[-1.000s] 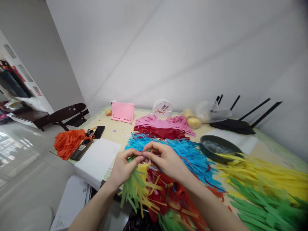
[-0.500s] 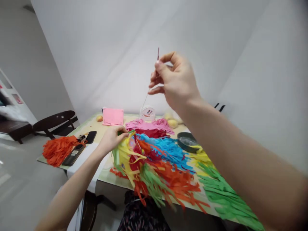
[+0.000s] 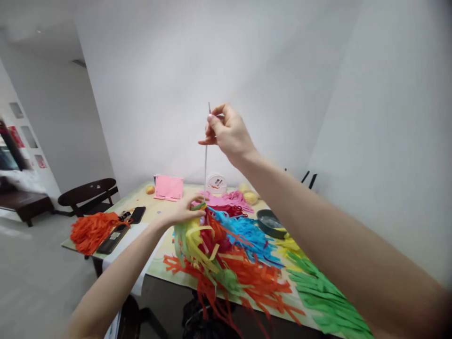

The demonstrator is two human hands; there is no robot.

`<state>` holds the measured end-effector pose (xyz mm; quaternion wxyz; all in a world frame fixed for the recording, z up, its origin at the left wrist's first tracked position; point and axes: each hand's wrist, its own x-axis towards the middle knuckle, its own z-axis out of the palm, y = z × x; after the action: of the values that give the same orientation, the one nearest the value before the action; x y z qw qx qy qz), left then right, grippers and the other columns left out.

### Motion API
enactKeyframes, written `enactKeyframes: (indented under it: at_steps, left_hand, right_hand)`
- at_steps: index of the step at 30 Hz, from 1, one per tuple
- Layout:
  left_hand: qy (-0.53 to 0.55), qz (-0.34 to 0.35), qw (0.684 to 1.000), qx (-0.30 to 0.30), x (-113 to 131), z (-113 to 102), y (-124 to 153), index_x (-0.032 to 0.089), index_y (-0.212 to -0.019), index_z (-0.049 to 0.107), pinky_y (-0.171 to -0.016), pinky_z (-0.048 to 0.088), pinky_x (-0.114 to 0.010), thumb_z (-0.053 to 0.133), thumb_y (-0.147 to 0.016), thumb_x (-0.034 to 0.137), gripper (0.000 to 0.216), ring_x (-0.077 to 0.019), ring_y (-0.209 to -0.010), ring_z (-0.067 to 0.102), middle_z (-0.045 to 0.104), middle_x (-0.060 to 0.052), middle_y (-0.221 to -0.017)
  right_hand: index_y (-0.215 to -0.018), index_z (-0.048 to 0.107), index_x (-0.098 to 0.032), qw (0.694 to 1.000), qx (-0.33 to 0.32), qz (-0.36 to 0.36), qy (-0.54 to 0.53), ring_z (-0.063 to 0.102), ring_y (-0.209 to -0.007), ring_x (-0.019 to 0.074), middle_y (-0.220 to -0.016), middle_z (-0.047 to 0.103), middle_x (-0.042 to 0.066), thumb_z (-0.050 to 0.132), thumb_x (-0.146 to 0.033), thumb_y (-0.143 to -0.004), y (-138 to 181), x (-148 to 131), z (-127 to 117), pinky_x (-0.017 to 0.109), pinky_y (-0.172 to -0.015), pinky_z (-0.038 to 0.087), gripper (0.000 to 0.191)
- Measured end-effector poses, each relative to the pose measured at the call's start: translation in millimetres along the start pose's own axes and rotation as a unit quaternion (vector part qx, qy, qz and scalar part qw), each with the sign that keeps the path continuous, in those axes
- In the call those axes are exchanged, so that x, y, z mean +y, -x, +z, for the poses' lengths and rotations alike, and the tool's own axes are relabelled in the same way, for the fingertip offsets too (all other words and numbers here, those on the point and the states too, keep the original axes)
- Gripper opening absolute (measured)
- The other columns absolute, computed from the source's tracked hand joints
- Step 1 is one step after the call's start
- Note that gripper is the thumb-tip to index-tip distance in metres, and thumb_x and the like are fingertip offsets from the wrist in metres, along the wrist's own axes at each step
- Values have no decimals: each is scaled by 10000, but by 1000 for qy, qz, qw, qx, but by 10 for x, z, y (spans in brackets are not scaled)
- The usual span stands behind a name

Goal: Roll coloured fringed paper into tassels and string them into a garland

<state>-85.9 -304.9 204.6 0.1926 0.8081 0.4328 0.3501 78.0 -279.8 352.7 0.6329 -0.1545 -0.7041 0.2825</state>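
Note:
Raised in front of the wall, my right hand pinches a thin needle that points upward. From that hand a white thread runs almost straight down to my left hand. My left hand is closed on the top of a fringed paper tassel with yellow, green and red strips hanging from it. Its lower strips overlap loose orange fringe at the table's front edge. Blue fringe lies to the right of the tassel, and pink fringe sits behind it.
On the left of the table are an orange fringe pile and a black phone. A pink stand and a white round container stand at the back. A dark round dish and green fringe lie right.
My right hand has come lower and to the left in view, and the thread now hangs nearly upright. My left hand still grips the tassel's top. The camera view has shifted.

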Motion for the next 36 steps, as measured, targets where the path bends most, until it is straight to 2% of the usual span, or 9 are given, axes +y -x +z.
enactKeyframes:
  at_steps: [5,7,9,12,14,17,24,31,36]
  left_hand:
    - [22,-12,1000,11,-165,96,-37,144,-832,704,-654,421,-259,614,-774,280,173,-154,-696,548,648,-7,-760]
    - [41,-21,999,19,-235,42,-58,141,-816,703,-663,424,-263,625,-773,323,203,-161,-704,553,646,-3,-744]
    - [64,-26,997,22,-299,-4,-83,140,-798,700,-687,433,-266,629,-778,364,235,-170,-736,568,655,-9,-752]
    - [101,-30,994,21,-400,-25,-124,137,-789,691,-692,442,-261,638,-776,417,286,-167,-730,577,648,-18,-723]
    - [121,-34,992,25,-472,-19,-145,135,-813,682,-681,444,-256,640,-774,441,311,-156,-704,575,640,-20,-715]
    - [139,-46,988,38,-551,-6,-150,142,-836,671,-686,441,-248,645,-772,453,319,-142,-700,569,631,-17,-736]
    - [152,-81,985,27,-462,29,-91,161,-781,688,-706,436,-263,755,-674,343,222,-159,-730,575,636,-3,-711]
    - [193,-84,978,14,-550,22,-81,147,-840,659,-684,452,-262,729,-656,268,231,-142,-711,582,649,-19,-781]
    - [206,-69,976,-15,-612,21,-70,149,-852,633,-706,469,-265,698,-671,232,209,-144,-752,603,651,-30,-808]
  right_hand:
    - [-904,451,-219,995,29,-16,91,467,-597,89,-678,431,-48,468,-166,-913,139,278,-89,228,-582,508,56]
    - [-909,489,-201,984,-17,45,169,467,-600,101,-669,441,-45,506,-202,-881,333,468,-169,236,-572,458,33]
    - [-866,546,-178,962,-106,118,223,459,-572,109,-628,461,-43,562,-255,-837,593,687,-205,244,-541,394,84]
    - [-717,602,-159,938,-209,165,220,441,-534,108,-556,474,-49,664,-300,-732,979,1019,-175,239,-505,324,155]
    - [-611,575,-160,928,-252,184,205,405,-500,96,-508,437,-63,656,-319,-717,1151,1211,-139,232,-489,289,208]
    - [-542,497,-171,923,-264,203,191,331,-467,82,-474,354,-80,607,-327,-735,1255,1409,-109,231,-474,240,271]
    - [-628,495,-177,928,-228,223,192,357,-528,92,-547,399,-77,645,-285,-700,1323,1495,4,226,-501,232,198]
    - [-651,606,-145,897,-314,270,153,385,-448,78,-516,478,-60,676,-351,-708,1299,1444,-82,209,-439,272,225]
    - [-877,658,-147,900,-321,264,134,363,-415,76,-507,411,-87,610,-425,-786,1289,1467,-85,199,-412,286,297]
